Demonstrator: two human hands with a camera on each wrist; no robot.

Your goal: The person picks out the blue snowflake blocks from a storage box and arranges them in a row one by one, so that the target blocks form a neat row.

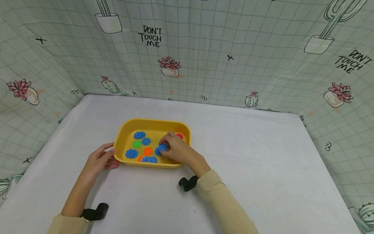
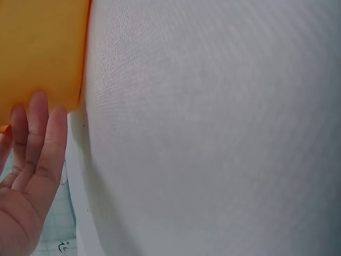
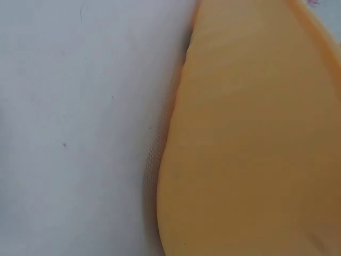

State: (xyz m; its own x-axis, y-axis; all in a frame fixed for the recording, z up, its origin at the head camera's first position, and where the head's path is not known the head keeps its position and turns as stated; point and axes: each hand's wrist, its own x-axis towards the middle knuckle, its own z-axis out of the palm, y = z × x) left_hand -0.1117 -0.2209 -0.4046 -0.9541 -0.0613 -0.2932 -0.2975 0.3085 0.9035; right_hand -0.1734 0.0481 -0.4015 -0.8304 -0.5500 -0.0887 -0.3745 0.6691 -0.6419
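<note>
A yellow tray (image 1: pixel 152 165) holds several notched plastic discs: blue (image 1: pixel 131 153), green (image 1: pixel 136 144), orange (image 1: pixel 148 151) and a red one (image 1: pixel 179 136) partly behind the right hand. The left hand (image 1: pixel 100 160) grips the tray's left end, thumb at the rim; in the left wrist view its fingers (image 2: pixel 38 120) lie against the tray's yellow outer wall (image 2: pixel 42 53). Inside the tray's right half, the right hand (image 1: pixel 177 149) pinches a blue disc (image 1: pixel 162 148) between thumb and fingers. The right wrist view has the tray's outer side (image 3: pixel 245 128), with that hand hidden.
The tray stands on a table with a white cloth (image 1: pixel 248 162). A patterned grid curtain (image 1: pixel 204 42) hangs behind and at both sides. Black wrist devices (image 1: pixel 96 213) are on both forearms, below beige sleeves' cuffs.
</note>
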